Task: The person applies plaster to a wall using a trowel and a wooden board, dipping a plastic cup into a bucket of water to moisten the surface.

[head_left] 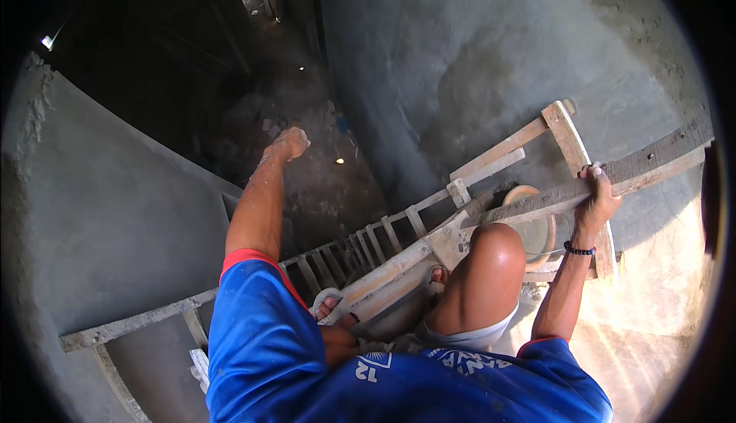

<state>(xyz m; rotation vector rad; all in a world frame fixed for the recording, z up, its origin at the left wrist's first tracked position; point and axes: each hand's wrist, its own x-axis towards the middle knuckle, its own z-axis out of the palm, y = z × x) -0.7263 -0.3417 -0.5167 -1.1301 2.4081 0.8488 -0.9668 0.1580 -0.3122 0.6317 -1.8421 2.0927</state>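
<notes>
My right hand (600,199) is wrapped round a weathered wooden plank (652,164) that slants up to the right, with a dark beaded bracelet on the wrist. Ahead and to the left, my left hand (290,144) reaches out over the dark floor, its fingers curled into a fist and nothing showing in it. Pale dust or mortar marks that hand and forearm. Below the plank, a round basin (537,231) is partly covered by the plank and my knee. My sandalled foot (328,306) rests by the wooden framework (391,270).
A grey plastered wall (491,47) with a darker patch rises on the right; another grey wall (115,201) stands left. Ladder-like wooden rungs (368,243) run below me. The dim floor (307,116) far down holds rubble. A wooden rail (138,319) crosses at lower left.
</notes>
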